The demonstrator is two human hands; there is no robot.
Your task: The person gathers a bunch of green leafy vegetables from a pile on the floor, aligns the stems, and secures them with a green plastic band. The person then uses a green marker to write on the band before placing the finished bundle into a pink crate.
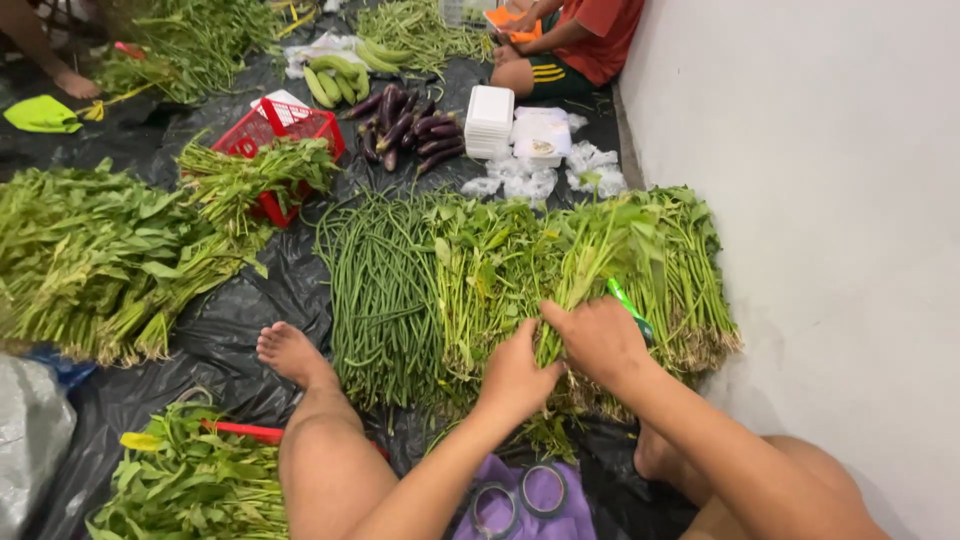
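Note:
My left hand (516,377) grips the lower stems of a bundle of leafy green stalks (575,262) lying on black plastic sheeting (245,310). My right hand (598,338) closes on the same bundle just to the right, and a green-handled tool (628,308) pokes out past its fingers. More bundles of the same greens (685,270) lie to the right against the white wall. A pile of long beans (380,285) lies left of the bundle. My bare left leg and foot (290,352) stretch out beside the beans.
Two tape rolls (520,495) rest on purple cloth in my lap. Leafy greens (95,255) are heaped left, with more at the lower left (190,480). Farther back are a red basket (285,135), eggplants (405,125), white foam trays (490,120) and a seated person in an orange shirt (590,35).

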